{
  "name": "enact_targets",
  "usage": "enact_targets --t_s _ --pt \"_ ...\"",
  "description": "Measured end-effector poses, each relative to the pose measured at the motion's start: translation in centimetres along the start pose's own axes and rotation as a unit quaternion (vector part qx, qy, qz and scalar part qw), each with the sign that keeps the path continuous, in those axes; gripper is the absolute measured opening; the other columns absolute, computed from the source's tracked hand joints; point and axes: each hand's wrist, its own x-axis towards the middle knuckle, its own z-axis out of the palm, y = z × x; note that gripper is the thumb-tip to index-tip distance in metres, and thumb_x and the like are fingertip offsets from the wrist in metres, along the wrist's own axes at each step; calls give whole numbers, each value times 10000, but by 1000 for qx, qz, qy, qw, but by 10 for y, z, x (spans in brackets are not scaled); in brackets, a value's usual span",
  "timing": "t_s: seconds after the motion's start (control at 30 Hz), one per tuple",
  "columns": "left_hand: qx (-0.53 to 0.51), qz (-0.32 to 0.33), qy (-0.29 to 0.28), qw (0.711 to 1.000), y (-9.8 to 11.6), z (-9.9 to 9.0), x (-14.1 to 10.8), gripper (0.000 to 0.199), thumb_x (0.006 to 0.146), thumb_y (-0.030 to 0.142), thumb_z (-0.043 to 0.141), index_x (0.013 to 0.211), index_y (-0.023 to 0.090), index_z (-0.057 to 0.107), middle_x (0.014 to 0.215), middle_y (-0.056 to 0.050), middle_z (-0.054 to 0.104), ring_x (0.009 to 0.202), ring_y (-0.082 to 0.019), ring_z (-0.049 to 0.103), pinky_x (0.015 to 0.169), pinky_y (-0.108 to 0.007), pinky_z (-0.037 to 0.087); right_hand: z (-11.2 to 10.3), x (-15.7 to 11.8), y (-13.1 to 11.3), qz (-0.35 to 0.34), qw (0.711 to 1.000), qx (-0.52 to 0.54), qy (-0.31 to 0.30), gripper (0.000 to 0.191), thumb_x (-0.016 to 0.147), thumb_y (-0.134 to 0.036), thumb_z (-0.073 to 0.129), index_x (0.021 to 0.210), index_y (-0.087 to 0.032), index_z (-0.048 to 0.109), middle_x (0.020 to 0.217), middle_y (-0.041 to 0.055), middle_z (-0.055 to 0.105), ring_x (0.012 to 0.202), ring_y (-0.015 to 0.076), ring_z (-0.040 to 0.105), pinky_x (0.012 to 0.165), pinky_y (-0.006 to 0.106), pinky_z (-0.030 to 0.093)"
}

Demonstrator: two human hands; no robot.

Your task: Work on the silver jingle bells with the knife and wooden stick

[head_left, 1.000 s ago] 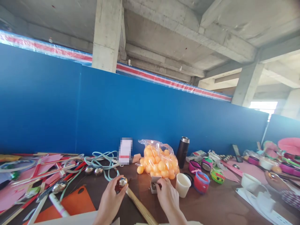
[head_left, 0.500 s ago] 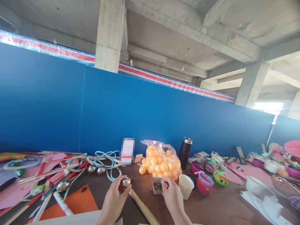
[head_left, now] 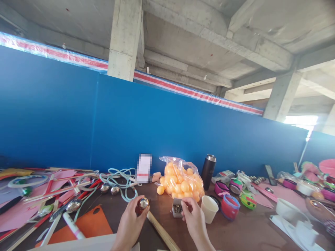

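Observation:
My left hand [head_left: 132, 219] is closed round a shiny silver metal ball [head_left: 143, 203], held between thumb and fingers. A pale wooden stick [head_left: 163, 232] lies slantwise on the table, its far end beside that hand. My right hand [head_left: 195, 217] has its thumb and fingers pinched together at the right edge of a small open box [head_left: 177, 215]. Little metal pieces fill the box. What the right fingertips hold, if anything, is too small to make out. A cream cup [head_left: 209, 210] stands just right of that hand.
Behind the box lies a clear bag of orange balls [head_left: 180, 183], with a black flask [head_left: 208, 172] beside it. Pale blue tubing [head_left: 121, 174], an orange sheet [head_left: 89, 225] and a white marker [head_left: 73, 226] lie leftward. Another person's hand [head_left: 315, 208] is at far right.
The view has shifted slightly, so everything sits a little further right. Both hands keep nearly the same places and grips; the right fingers have shifted a little at the box.

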Motion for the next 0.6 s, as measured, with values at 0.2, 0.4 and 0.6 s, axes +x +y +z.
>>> enact_targets --t_s 0.2,0.4,0.6 --pt "5 11 -2 1000 5 4 -4 395 700 406 548 1048 224 585 1079 -55 613 944 -214 595 873 -354 456 6 -7 -8 -9 999 32 -23 312 787 -511 514 813 -204 557 690 17 610 490 146 569 392 220 466" --pt "-25 35 2 999 14 11 -11 364 663 377 586 990 221 619 1036 -65 633 948 -221 598 845 -335 485 15 -18 -24 -17 995 76 -66 282 788 -477 564 756 -197 552 547 -42 539 430 102 508 371 172 400" --pt "-92 -16 -52 994 10 16 -11 445 664 392 591 1062 195 580 1015 -61 640 816 -183 626 705 -279 524 23 -27 -36 3 985 137 -101 312 762 -492 594 786 -183 571 569 -19 608 423 102 535 375 176 411"
